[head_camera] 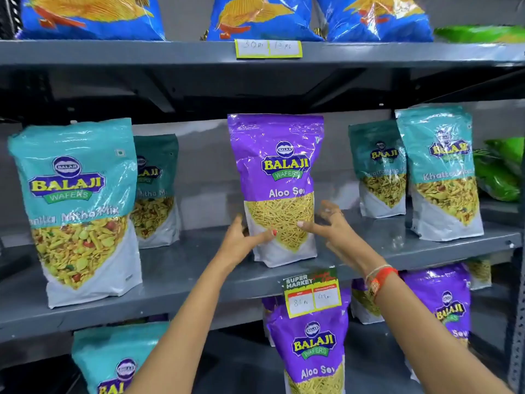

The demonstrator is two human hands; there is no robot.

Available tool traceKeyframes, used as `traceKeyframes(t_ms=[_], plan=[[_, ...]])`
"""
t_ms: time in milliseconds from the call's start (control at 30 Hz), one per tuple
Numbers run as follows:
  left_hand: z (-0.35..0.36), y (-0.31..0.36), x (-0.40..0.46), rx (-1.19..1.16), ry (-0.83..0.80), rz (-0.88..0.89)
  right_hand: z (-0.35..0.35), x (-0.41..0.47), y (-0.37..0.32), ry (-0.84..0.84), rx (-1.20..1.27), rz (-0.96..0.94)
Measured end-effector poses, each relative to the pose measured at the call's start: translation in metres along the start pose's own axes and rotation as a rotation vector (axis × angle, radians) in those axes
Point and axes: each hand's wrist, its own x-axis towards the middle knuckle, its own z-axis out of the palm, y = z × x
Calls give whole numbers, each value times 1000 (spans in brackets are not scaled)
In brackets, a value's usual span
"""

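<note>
A purple Aloo Sev pouch [277, 172] stands upright on the middle grey shelf [181, 268]. My left hand [241, 240] holds its lower left side, thumb across the front and fingers behind. My right hand [326, 223] is at its lower right edge. Its thumb touches the front, and its fingers are spread loosely beside the pouch. A red and orange band sits on that wrist.
Teal mix pouches stand left [76, 206], behind it [156, 189] and right [439, 172] on the same shelf. Blue chip bags [261, 18] fill the shelf above, green bags [500, 172] lie far right. Below stand more purple pouches [312, 345] and a price tag [311, 294].
</note>
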Motion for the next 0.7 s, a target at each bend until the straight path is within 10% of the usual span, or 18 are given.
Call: traceKeyframes(t_ms=[700], plan=[[-38, 23, -113, 78, 135, 183, 39, -107, -26, -28, 110, -174]])
